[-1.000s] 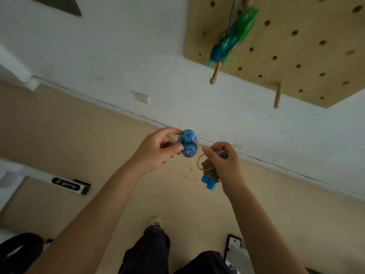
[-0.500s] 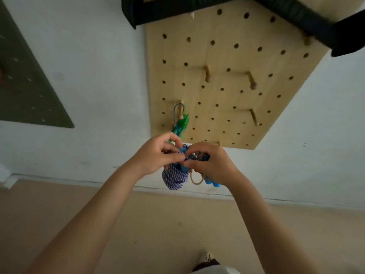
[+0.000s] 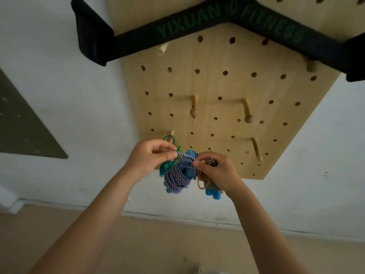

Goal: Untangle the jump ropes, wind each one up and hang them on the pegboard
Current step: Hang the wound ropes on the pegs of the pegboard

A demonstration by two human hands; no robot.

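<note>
Up front, both forearms reach upward, hands close together. The left hand [image 3: 150, 157] pinches a strand of the wound blue-and-white jump rope [image 3: 177, 177]; the right hand [image 3: 218, 171] pinches it too, clutching a tan rope bundle [image 3: 206, 183]. Behind hangs the pegboard [image 3: 217, 107].

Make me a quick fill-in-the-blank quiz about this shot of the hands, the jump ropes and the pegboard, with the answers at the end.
1. The wound rope pinched between the left hand and the right hand is striped purple and ____.
2. The green jump rope already hangs from a peg on the ____ pegboard.
3. The black band across the top of the board carries ____ lettering.
4. The handle sticking out below the right hand is ____.

Answers: white; wooden; green; blue
</note>
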